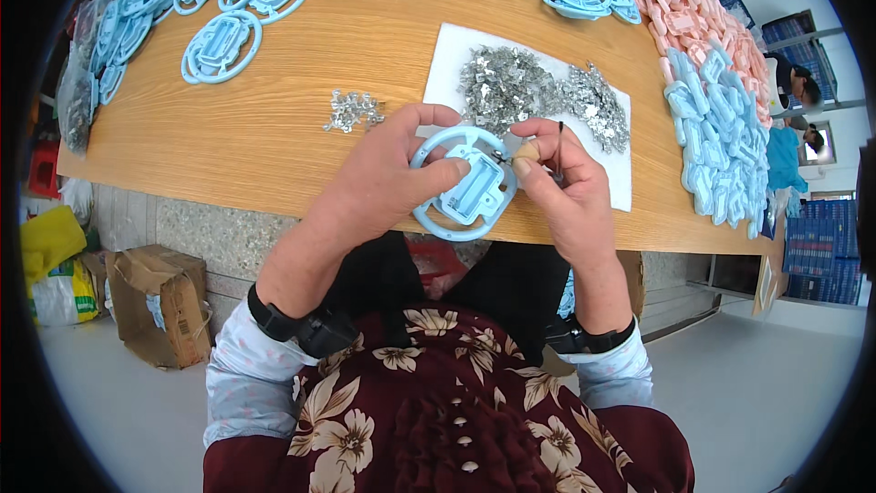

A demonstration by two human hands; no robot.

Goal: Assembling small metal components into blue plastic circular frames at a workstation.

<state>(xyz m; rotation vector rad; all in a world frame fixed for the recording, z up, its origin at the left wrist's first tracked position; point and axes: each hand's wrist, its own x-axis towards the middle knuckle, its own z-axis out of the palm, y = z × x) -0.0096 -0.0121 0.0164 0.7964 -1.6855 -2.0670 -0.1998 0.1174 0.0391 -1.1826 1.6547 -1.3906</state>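
My left hand (388,164) grips a light blue plastic steering-wheel-shaped part (474,194), its thumb pressed on the middle. The part's recessed rectangular compartment faces up, and it is held just above the table's near edge. At the part's upper right, my right hand (570,187) is closed in a pinch around a thin dark tool (560,132), whose kind I cannot make out. The tool's dark tip meets the part beside the compartment. Whether a small metal piece sits at that tip is too small to tell.
Small metal clips (506,82) lie heaped on a white foam sheet (620,184). A smaller clip pile (351,110) rests on the wooden table (219,141). Blue wheel parts (222,46) stand far left and at the back; blue (716,141) and pink pieces (684,14) pile at right.
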